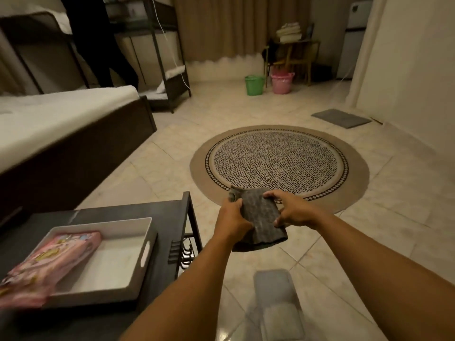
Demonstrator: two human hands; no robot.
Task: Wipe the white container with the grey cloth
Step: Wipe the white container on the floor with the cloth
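A grey cloth hangs folded in the air over the floor, to the right of the table. My left hand grips its left edge and my right hand grips its right edge. The white container, a shallow rectangular tray with a handle slot, sits on the dark table at the lower left, well left of both hands. A pink packet lies partly inside the container and sticks out over its near left edge.
A bed stands at the left. A round patterned rug lies on the tiled floor ahead. Green and pink buckets stand by the far curtain. A blurred translucent object is on the floor below my arms.
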